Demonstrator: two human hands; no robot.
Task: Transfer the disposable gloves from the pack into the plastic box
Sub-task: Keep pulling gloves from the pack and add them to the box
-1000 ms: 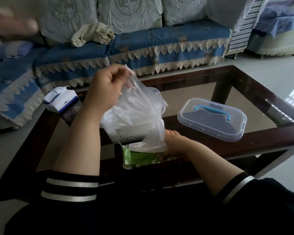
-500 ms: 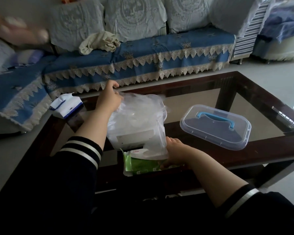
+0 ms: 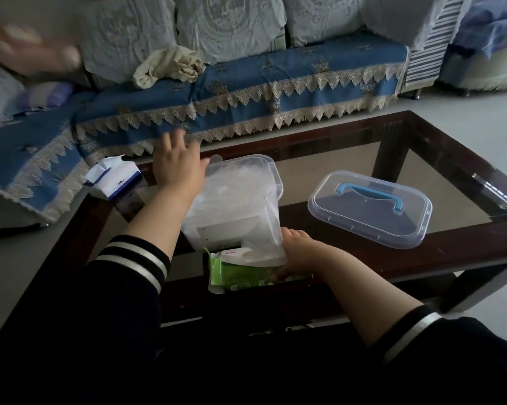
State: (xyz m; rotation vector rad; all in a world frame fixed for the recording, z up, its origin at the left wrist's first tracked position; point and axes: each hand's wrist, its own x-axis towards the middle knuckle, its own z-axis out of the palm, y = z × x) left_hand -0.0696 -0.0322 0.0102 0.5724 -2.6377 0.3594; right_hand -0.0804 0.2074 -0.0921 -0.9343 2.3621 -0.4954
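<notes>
1. A glass-topped coffee table (image 3: pixel 348 176) with a dark wooden frame fills the middle of the scene, standing on a pale tiled floor (image 3: pixel 480 118).
2. Beyond its far edge runs a sofa (image 3: pixel 246 92) under a blue cover trimmed with cream lace, with pale patterned cushions along the back and a crumpled beige cloth (image 3: pixel 170 65) lying on the seat.
3. At the far left a blurred pinkish shape sits on the sofa; it is too smeared to identify.
4. A striped white unit (image 3: pixel 430 45) stands at the far right, beside the sofa's end.
5. On the table's left edge lies a white and blue packet (image 3: pixel 113 181).
6. To the right, well apart from the hands, a clear lid (image 3: pixel 369 209) with a blue handle rests flat on the glass.
7. The clear plastic box (image 3: pixel 264 176) stands on the table centre, filled with crinkled, transparent disposable gloves (image 3: pixel 231 206) that spill over its near side toward the person.
8. The green pack (image 3: pixel 240 273) lies at the near edge, just in front of the box, its opening partly covered by the glove film.
9. The left hand (image 3: pixel 179 168), fingers spread and fairly straight, rests over the box's far left corner, seemingly pressing the gloves down; it grips nothing.
10. The right hand (image 3: pixel 299 252) has its fingers curled down onto the pack's right end, holding it against the table, touching the overhanging gloves.
11. Dark sleeves with pale stripes cover both forearms.
</notes>
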